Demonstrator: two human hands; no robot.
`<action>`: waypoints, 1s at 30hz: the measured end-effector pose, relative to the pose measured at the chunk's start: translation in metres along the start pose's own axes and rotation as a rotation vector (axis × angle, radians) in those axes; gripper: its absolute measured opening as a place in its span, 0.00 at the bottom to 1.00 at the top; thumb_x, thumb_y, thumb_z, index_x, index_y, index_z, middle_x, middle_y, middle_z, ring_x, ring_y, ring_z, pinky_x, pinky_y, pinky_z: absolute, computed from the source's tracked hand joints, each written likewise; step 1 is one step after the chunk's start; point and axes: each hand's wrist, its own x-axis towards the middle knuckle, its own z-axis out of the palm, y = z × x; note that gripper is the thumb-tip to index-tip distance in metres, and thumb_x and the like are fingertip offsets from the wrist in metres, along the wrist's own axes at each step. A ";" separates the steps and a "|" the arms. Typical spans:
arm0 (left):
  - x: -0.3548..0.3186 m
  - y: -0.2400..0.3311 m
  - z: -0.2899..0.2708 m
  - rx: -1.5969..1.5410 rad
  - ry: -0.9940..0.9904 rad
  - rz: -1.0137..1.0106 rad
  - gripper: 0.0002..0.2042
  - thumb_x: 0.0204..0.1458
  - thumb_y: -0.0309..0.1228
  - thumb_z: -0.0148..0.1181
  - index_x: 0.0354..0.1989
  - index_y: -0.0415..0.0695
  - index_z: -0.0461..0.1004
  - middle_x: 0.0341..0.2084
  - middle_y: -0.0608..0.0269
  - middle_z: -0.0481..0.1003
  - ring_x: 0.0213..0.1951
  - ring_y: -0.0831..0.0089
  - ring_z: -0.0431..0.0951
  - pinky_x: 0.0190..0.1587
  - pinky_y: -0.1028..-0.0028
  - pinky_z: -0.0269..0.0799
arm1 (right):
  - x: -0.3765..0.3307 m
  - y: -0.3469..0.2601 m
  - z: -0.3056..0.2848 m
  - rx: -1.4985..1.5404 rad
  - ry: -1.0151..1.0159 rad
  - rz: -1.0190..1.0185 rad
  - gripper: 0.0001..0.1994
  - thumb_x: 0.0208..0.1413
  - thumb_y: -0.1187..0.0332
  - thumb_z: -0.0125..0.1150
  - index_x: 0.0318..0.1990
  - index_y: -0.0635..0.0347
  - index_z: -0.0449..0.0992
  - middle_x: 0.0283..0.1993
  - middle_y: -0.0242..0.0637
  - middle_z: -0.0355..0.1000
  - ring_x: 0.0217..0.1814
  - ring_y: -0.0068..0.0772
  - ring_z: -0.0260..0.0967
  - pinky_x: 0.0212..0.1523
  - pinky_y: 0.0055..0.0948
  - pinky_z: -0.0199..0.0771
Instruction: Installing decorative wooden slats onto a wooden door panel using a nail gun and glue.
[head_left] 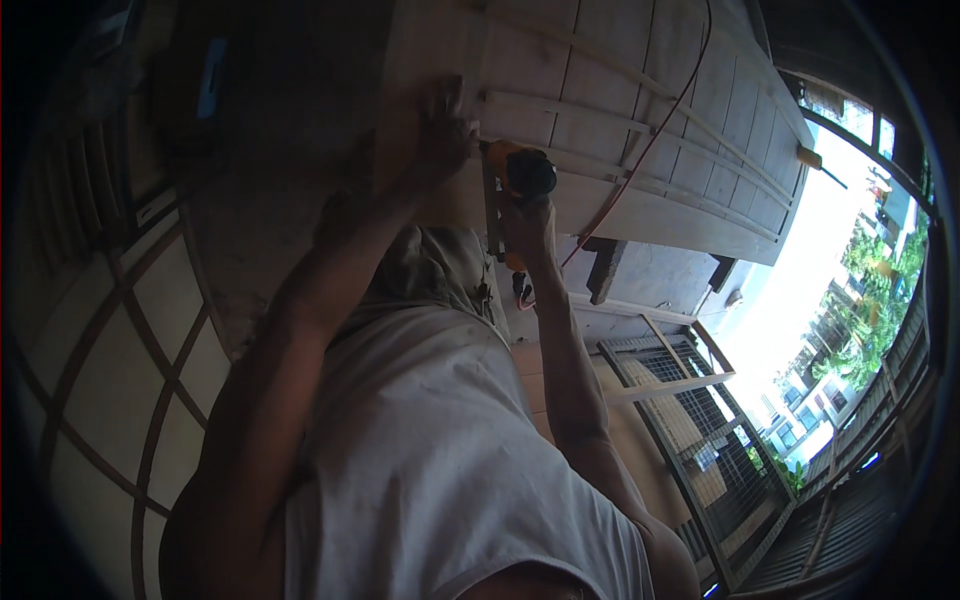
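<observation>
A person in a pale sleeveless shirt (440,440) reaches up to a large pale wooden plank panel with thin cross battens (640,130). The left hand (443,125) presses flat against the panel's left edge. The right hand (527,222) is clamped around an orange and black power tool (522,172), just right, against a batten. A red cable (640,150) trails across the planks.

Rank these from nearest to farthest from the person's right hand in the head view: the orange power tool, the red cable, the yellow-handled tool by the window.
1. Orange power tool: gripped in the right hand, against the wooden panel.
2. Red cable: running up the panel, just to the hand's right.
3. Yellow-handled tool: far right, at the panel's edge by the window.
</observation>
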 end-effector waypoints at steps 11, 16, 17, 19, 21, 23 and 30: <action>0.002 0.009 -0.011 0.056 -0.102 -0.020 0.08 0.59 0.37 0.64 0.41 0.50 0.86 0.83 0.40 0.45 0.83 0.36 0.36 0.75 0.22 0.26 | 0.015 0.002 0.018 -0.120 0.091 0.030 0.15 0.57 0.61 0.64 0.36 0.68 0.81 0.26 0.54 0.77 0.28 0.49 0.81 0.30 0.47 0.75; 0.005 0.008 -0.013 0.022 -0.071 -0.006 0.07 0.59 0.35 0.64 0.38 0.47 0.84 0.83 0.39 0.45 0.83 0.36 0.37 0.76 0.23 0.26 | 0.013 -0.023 -0.001 -0.063 0.041 0.015 0.18 0.56 0.59 0.64 0.39 0.72 0.81 0.30 0.57 0.80 0.35 0.51 0.85 0.37 0.47 0.79; 0.001 0.008 -0.013 0.018 -0.095 -0.016 0.07 0.59 0.35 0.65 0.38 0.48 0.85 0.83 0.41 0.46 0.83 0.35 0.37 0.75 0.22 0.27 | 0.012 -0.029 -0.006 -0.059 0.052 0.013 0.18 0.56 0.59 0.64 0.39 0.72 0.81 0.30 0.57 0.80 0.35 0.51 0.85 0.37 0.47 0.79; 0.000 0.005 -0.010 0.013 -0.119 -0.015 0.07 0.59 0.36 0.65 0.38 0.48 0.86 0.83 0.42 0.47 0.83 0.35 0.38 0.75 0.21 0.29 | 0.009 -0.036 -0.021 -0.123 -0.069 0.116 0.20 0.58 0.58 0.65 0.40 0.72 0.81 0.30 0.55 0.80 0.37 0.49 0.85 0.39 0.46 0.79; 0.004 -0.005 -0.006 0.072 -0.080 -0.050 0.06 0.58 0.35 0.66 0.38 0.50 0.87 0.83 0.44 0.47 0.82 0.33 0.38 0.74 0.19 0.33 | 0.001 -0.034 -0.037 -0.142 -0.064 0.140 0.20 0.58 0.57 0.66 0.41 0.72 0.81 0.30 0.54 0.80 0.36 0.48 0.85 0.39 0.46 0.79; 0.008 0.000 -0.008 0.091 -0.111 -0.031 0.07 0.58 0.35 0.67 0.41 0.50 0.86 0.82 0.45 0.50 0.82 0.33 0.41 0.74 0.21 0.35 | -0.011 -0.018 -0.061 -0.159 -0.043 0.183 0.21 0.58 0.56 0.67 0.43 0.71 0.81 0.30 0.52 0.81 0.35 0.48 0.84 0.39 0.46 0.79; -0.022 0.053 -0.041 0.146 0.022 -0.037 0.19 0.57 0.41 0.72 0.52 0.47 0.77 0.54 0.53 0.77 0.58 0.51 0.76 0.62 0.48 0.68 | -0.070 0.061 -0.122 -0.219 0.065 -0.101 0.36 0.59 0.57 0.71 0.73 0.58 0.68 0.46 0.52 0.84 0.50 0.52 0.85 0.50 0.47 0.80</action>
